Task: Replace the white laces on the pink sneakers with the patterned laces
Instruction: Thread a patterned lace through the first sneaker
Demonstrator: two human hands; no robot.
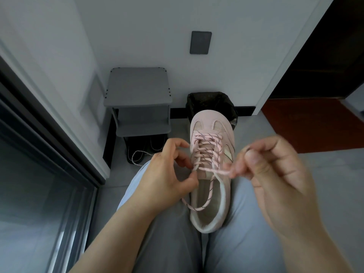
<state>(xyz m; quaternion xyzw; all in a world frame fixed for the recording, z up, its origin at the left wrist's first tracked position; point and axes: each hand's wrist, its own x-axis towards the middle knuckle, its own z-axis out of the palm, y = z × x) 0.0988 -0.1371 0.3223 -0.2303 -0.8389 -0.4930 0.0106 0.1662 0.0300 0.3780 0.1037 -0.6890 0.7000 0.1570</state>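
A pink sneaker (211, 123) lies between my thighs, toe pointing away, laced up the front with a pink patterned lace (206, 148) flecked with dark dashes. My left hand (167, 174) pinches the lace at the top left eyelet; a loose end loops down over the shoe's opening (197, 208). My right hand (275, 174) pinches the other lace end to the right of the shoe, pulled out sideways and blurred. A white lace (137, 157) lies on the floor by the stool.
A grey stool (137, 91) stands against the wall, with dark shoes (145, 146) under it. A bin with a black bag (210, 103) sits behind the sneaker's toe. A glass door runs along the left; a red mat (307, 125) lies at the right.
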